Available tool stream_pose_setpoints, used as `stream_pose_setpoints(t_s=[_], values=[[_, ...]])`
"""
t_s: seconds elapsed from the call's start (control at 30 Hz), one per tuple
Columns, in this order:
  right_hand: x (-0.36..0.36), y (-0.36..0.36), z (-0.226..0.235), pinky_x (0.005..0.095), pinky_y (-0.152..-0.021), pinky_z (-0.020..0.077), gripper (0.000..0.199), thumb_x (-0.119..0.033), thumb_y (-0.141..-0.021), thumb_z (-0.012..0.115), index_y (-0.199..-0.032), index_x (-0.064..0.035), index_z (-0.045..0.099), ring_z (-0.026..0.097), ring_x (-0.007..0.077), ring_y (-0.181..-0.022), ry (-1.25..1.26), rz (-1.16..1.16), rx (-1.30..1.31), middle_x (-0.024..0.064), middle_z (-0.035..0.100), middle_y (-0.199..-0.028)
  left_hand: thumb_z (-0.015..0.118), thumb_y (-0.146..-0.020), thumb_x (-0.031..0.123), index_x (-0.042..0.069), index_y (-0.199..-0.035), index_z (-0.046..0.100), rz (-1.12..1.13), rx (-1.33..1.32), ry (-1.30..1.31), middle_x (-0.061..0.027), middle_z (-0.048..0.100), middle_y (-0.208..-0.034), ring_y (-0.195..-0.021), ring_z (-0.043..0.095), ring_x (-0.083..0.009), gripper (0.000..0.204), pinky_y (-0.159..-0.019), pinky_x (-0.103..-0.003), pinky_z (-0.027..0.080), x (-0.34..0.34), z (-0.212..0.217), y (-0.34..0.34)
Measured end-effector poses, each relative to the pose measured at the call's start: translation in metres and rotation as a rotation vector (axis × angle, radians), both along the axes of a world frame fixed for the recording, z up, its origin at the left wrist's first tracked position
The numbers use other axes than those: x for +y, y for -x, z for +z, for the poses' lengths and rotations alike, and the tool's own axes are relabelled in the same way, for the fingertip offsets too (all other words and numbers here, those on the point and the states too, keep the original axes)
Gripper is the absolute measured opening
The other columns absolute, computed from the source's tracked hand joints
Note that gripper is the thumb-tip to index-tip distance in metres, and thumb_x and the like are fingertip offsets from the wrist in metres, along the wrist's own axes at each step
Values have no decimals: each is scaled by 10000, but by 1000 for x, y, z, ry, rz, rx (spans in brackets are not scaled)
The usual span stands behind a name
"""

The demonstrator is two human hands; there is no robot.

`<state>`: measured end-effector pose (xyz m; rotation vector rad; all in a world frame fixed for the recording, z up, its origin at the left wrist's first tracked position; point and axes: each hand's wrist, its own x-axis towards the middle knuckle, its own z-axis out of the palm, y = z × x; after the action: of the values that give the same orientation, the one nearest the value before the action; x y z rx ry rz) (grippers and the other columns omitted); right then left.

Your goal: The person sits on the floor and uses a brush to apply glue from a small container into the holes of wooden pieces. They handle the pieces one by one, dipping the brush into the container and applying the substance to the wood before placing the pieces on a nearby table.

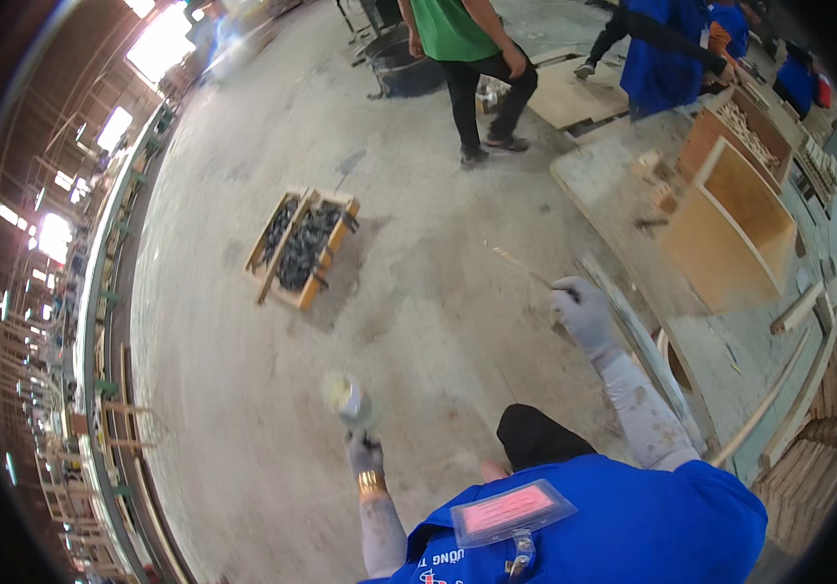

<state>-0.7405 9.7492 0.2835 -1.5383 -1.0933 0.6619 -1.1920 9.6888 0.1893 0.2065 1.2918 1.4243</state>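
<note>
My left hand [365, 454], in a grey glove with a gold band at the wrist, grips a small light-coloured cup [352, 401] over the floor. Something pale yellow shows inside it; motion blurs its rim. Off to the right, my right hand [586, 313], also gloved, is closed on a thin stick-like tool [526, 268] that points up and left. Blur hides what its tip is. This hand is beside the left edge of the worktable [623, 234], well apart from the cup.
On the floor ahead stands a wooden crate [304, 247] filled with dark pieces. The worktable holds an open wooden box [730, 229] and another box of small wooden pieces [745, 136]. A person in green [457, 58] stands beyond; a person in blue [667, 58] works at the far right.
</note>
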Motion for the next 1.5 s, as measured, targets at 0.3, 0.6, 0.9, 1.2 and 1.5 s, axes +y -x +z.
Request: stream_pose_setpoints(t_s=[0.3, 0.6, 0.9, 1.2, 1.5], values=[[386, -71, -23, 216, -537, 418, 158, -62, -793, 575, -930, -4, 627, 499, 55, -576, -138, -280, -8, 2, 549, -646, 505, -850, 9, 61, -1063, 470, -365, 131, -328, -23, 527, -821, -654, 511, -101, 222, -533, -236, 439, 521, 2, -97], [804, -153, -60, 280, -568, 452, 185, -177, -820, 603, -928, -29, 630, 582, 141, -604, -125, -362, -111, 62, 613, -691, 492, -866, 14, 105, -941, 466, -402, -367, -50, 1, 528, -798, -694, 535, -129, 120, -586, -261, 461, 860, -59, -187], [1189, -268, -189, 396, -658, 478, 177, -241, -826, 562, -915, -105, 632, 613, 334, -734, 152, -397, -543, 157, 641, -794, 538, -802, -46, 54, -1067, 437, -348, -380, 278, -104, 535, -862, -747, 578, -249, 300, -594, -354, 506, 1213, -239, -364], [1507, -409, -429, 429, -696, 467, 182, -282, -790, 543, -864, -151, 646, 602, 309, -790, 375, -292, -781, 123, 632, -745, 583, -809, 31, -59, -982, 526, -573, -136, 329, -119, 576, -897, -694, 601, -191, 203, -634, -319, 533, 1473, -439, -550], [1599, -488, -495, 448, -807, 377, 399, -178, -732, 539, -1125, -117, 504, 546, 309, -905, 288, -235, -907, 137, 594, -964, 592, -817, 98, 2, -1049, 515, -1561, 766, -301, -117, 581, -900, -723, 598, -234, 263, -676, -361, 521, 1607, -568, -697]])
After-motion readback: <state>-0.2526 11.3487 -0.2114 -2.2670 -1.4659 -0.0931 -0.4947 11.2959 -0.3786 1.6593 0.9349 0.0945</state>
